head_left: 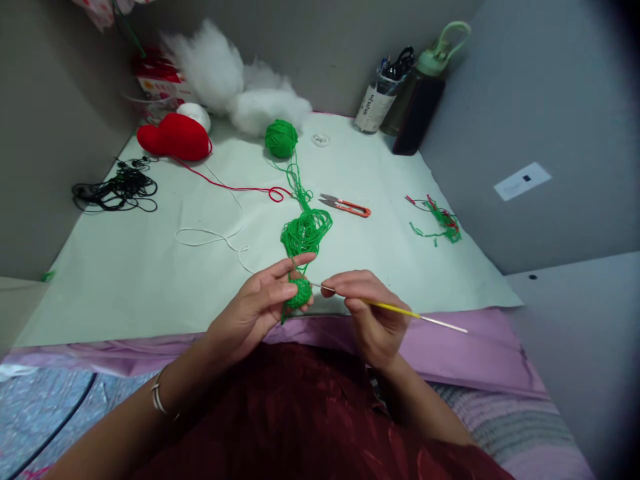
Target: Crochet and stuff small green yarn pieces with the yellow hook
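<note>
Between the thumb and fingers of my left hand (257, 300) is a small rounded piece of green crochet (299, 293). Its index finger is stretched out, with green yarn running over it. My right hand (375, 313) grips a crochet hook (393, 307) by its yellow handle, like a pen. The hook's thin metal tip points left and reaches the edge of the crochet piece; whether it sits in a stitch is too small to tell. Just beyond my hands lies a loose heap of green yarn (307, 230), with strands leading back to a green yarn ball (281, 139).
Orange thread snips (346, 205) lie right of the yarn heap. Red yarn (175, 137), white yarn (194, 117), white stuffing (270, 107) and tangled black cord (123, 187) are at the left and back. Yarn scraps (443, 220), a pen cup (376, 103) and a bottle (433, 63) stand rightward.
</note>
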### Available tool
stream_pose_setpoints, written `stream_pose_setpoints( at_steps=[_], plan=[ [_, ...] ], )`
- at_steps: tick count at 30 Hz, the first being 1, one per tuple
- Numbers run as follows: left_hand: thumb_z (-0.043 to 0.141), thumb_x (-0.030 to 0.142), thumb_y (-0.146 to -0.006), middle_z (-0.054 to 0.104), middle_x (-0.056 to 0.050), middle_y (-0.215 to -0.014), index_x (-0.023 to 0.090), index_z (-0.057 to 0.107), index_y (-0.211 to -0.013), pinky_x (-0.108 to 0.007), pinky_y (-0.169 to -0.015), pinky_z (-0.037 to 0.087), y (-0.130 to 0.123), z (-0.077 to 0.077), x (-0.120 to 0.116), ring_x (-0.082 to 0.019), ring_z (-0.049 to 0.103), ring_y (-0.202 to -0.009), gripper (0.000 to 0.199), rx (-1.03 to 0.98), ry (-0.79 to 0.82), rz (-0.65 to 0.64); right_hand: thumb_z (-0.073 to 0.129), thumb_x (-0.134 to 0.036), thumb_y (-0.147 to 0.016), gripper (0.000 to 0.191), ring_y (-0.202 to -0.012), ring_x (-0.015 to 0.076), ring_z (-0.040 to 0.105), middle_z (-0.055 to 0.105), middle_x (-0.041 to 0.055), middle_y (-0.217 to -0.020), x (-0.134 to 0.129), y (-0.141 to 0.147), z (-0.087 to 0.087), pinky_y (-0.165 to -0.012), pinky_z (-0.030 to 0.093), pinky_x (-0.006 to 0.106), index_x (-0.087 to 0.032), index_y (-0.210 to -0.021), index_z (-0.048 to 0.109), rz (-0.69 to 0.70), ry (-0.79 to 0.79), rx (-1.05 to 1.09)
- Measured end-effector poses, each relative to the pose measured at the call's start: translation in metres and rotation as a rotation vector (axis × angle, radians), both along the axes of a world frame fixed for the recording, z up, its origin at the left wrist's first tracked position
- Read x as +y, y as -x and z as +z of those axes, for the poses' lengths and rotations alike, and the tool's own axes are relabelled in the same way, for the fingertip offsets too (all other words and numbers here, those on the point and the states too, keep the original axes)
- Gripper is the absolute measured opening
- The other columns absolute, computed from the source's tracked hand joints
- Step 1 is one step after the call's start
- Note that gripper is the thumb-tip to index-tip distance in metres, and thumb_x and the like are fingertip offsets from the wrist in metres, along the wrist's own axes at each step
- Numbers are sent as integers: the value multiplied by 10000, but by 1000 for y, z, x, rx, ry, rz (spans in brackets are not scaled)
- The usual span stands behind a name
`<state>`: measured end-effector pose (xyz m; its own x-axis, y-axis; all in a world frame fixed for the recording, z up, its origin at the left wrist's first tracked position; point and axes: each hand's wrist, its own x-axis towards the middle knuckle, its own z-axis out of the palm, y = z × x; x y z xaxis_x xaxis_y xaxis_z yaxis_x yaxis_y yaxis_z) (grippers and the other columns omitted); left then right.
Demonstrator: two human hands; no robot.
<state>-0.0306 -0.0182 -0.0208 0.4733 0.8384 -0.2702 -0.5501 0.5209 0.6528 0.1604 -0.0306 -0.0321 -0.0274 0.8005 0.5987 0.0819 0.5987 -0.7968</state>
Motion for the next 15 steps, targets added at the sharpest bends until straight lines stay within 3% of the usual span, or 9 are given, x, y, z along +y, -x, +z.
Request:
stream_pose_setpoints(
  at_steps=[8,15],
  plan=[
    [598,293,-973,649,-48,-794,128,740,-1274,-232,-556,412,-1,-3,2,-108,534,-606,371,-40,42,-68,674,-302,-980,143,-698,162,722,776,48,-865,9,-6,-1,-643,613,316,-221,-981,793,141,274,221],
    [644,287,-984,730,-82,-924,155,740,-1262,-241,-662,503,-3,-6,2,-146,655,-752,322,-9,7,-50,731,-379,-929,181,-563,131,660,731,9,-716,14,1,2,-521,556,240,-203,-889,729,206,521,398]
  ],
)
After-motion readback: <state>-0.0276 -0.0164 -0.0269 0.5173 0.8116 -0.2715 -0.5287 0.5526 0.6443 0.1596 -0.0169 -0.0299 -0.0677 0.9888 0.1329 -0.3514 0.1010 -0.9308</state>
